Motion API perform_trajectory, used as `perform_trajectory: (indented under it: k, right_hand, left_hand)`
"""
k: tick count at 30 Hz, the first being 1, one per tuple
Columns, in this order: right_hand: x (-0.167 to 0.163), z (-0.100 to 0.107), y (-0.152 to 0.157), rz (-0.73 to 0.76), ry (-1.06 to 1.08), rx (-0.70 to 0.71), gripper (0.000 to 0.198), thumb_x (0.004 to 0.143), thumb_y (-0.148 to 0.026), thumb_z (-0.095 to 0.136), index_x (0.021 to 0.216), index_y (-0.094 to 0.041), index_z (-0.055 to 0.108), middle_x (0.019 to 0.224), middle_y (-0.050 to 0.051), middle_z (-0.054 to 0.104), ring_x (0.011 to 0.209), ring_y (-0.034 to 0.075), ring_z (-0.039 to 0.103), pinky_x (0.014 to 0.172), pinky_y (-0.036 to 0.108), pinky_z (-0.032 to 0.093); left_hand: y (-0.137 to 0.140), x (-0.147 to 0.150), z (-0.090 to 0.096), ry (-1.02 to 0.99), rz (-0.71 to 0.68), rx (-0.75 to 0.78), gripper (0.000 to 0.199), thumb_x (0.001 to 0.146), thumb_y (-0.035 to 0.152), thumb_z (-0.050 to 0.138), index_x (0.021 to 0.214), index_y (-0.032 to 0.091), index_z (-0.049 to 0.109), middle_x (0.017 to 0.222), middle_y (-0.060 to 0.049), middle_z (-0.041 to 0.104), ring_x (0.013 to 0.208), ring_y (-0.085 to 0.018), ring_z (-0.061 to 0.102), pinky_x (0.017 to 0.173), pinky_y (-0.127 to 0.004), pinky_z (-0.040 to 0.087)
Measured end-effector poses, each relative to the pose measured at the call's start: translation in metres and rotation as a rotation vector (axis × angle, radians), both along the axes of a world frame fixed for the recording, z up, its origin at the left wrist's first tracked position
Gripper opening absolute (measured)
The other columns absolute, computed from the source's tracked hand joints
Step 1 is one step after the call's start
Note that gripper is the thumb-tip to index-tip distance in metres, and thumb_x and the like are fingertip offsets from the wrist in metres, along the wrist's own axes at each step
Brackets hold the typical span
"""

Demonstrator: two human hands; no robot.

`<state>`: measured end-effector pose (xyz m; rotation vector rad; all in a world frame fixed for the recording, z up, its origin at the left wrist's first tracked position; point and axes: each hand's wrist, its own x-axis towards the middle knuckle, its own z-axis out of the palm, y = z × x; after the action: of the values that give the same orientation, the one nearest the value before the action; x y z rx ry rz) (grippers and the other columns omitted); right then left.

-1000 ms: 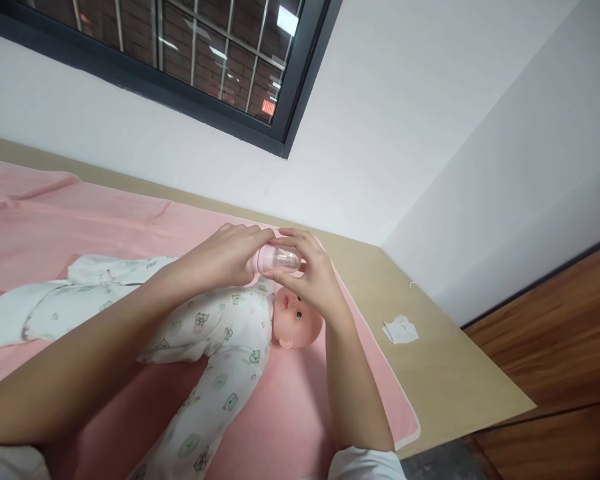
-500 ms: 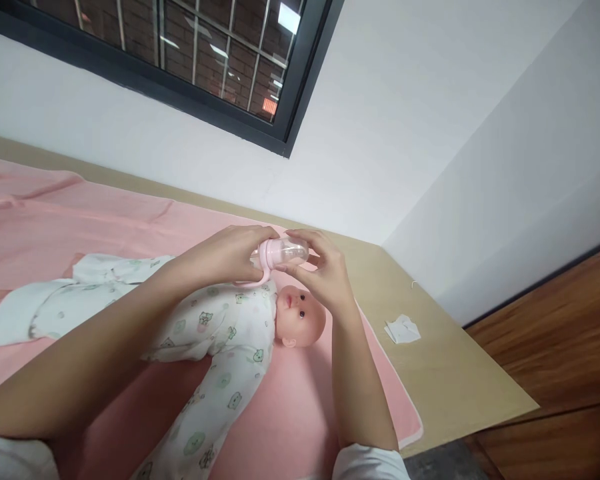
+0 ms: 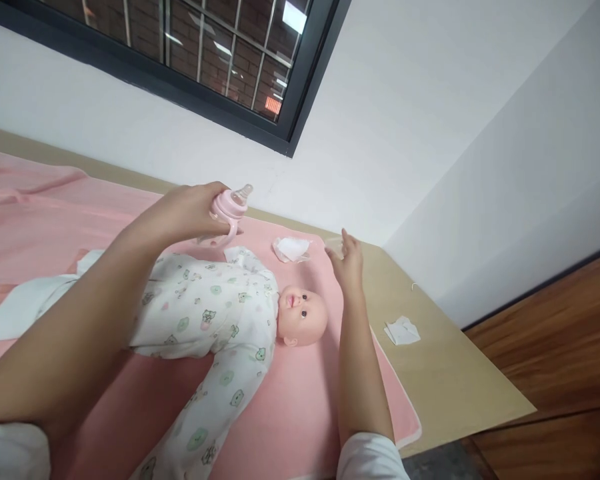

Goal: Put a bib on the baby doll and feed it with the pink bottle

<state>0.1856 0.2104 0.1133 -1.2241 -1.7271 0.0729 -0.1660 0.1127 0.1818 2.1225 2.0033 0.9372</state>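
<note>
My left hand [image 3: 193,208] is wrapped round a baby bottle [image 3: 229,205] with a pink collar and a pink handle. The bottle leans to the right, its clear nipple [image 3: 243,193] bare and pointing up. To the right, my right hand [image 3: 349,260] holds the clear bottle cap [image 3: 334,245] between thumb and fingers, low over the far edge of the pink blanket [image 3: 285,393]. Below and between both hands lies a baby doll [image 3: 303,317] on its back, in white printed clothes, its head toward the right. My left forearm hides part of its legs.
A crumpled white tissue [image 3: 293,249] lies on the blanket beyond the doll's head. Another folded white tissue [image 3: 403,331] is on the wooden tabletop [image 3: 455,380] at right. A white wall and a dark-framed window [image 3: 286,137] stand behind.
The clear cap has come off the bottle. My left hand has moved left and up with the bottle, and my right hand rightward with the cap. The crumpled tissue is now uncovered.
</note>
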Motion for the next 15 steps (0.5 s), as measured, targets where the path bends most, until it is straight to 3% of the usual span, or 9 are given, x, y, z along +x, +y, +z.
perform_trajectory:
  k: [3,7,10,15]
  right_hand:
    - [0.021,-0.048,0.029,-0.153,-0.065,-0.167,0.068,0.078,-0.021,0.061,0.144,-0.013,0.048,0.139,0.019,0.05,0.134,0.031,0.048,0.116,0.051,0.037]
    - [0.04,-0.098,0.041,-0.305,-0.022,-0.297,0.068,0.076,-0.018,0.054,0.143,-0.008,0.047,0.138,0.022,0.052,0.129,0.033,0.052,0.113,0.046,0.04]
    - [0.046,-0.115,0.042,-0.363,0.001,-0.347,0.067,0.077,-0.018,0.05,0.143,-0.006,0.047,0.138,0.024,0.052,0.127,0.033,0.054,0.112,0.045,0.041]
    - [0.045,-0.12,0.045,-0.332,-0.024,-0.403,0.087,0.072,-0.03,0.064,0.149,-0.004,0.034,0.146,0.027,0.044,0.137,0.038,0.044,0.116,0.047,0.035]
  left_hand:
    - [0.003,-0.012,0.0,0.027,0.093,0.018,0.039,0.069,0.042,0.065,0.104,0.026,0.058,0.09,0.0,0.068,0.076,-0.022,0.06,0.06,-0.027,0.039]
    - [0.005,-0.023,0.0,0.046,0.162,0.02,0.038,0.068,0.05,0.068,0.095,0.026,0.055,0.084,0.0,0.065,0.072,-0.022,0.057,0.056,-0.027,0.037]
    - [0.008,-0.026,-0.002,0.035,0.185,0.036,0.043,0.067,0.053,0.069,0.098,0.027,0.054,0.087,0.001,0.065,0.075,-0.023,0.059,0.056,-0.027,0.038]
    - [0.018,-0.03,-0.006,0.021,0.245,-0.025,0.06,0.067,0.055,0.069,0.115,0.025,0.049,0.107,-0.006,0.067,0.092,-0.03,0.062,0.062,-0.03,0.039]
